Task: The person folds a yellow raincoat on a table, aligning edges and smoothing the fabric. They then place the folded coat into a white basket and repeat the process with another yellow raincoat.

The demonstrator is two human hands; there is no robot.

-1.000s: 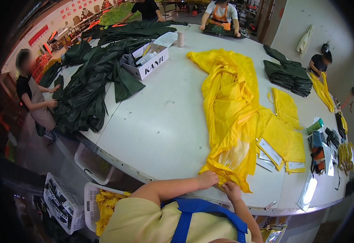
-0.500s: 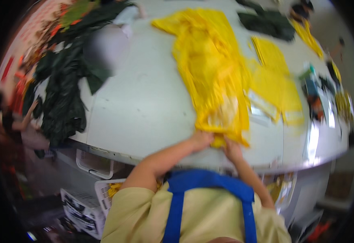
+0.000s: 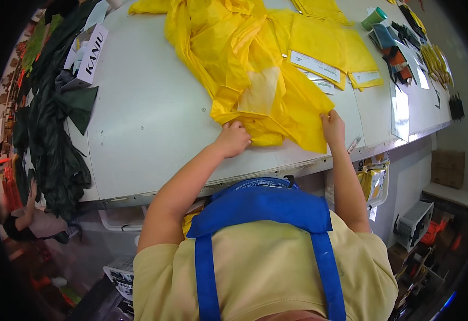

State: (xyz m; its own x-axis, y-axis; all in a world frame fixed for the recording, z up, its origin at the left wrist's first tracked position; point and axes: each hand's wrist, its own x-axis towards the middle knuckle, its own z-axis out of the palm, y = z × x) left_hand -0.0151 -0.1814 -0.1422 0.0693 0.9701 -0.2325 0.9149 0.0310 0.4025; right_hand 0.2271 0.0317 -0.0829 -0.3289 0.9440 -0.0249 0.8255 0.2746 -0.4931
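Note:
A yellow raincoat-like garment (image 3: pixel 218 59) of thin, shiny fabric lies rumpled across the white table, with a pale translucent panel (image 3: pixel 259 91) near its close end. My left hand (image 3: pixel 234 139) is closed on the near edge, its fingertips partly tucked into the folds. At the right, my right hand (image 3: pixel 333 130) pinches a corner of the same fabric and holds it stretched out to the side. Just beyond that corner lie flat folded yellow garments (image 3: pixel 319 40) in clear packaging with white printed cards (image 3: pixel 313 65).
Dark green garments (image 3: pixel 52 139) are heaped along the left, beside a white box (image 3: pixel 87 59) with lettering. A green cup-like container (image 3: pixel 374 18) and small tools and pouches sit at the far right. Baskets hang under the table edge (image 3: pixel 137 200). Another person's hand (image 3: pixel 30 192) shows at far left.
My right hand has moved right and away from my left, drawing the fabric's corner out sideways. My left hand still grips the near edge. The whole view has shifted.

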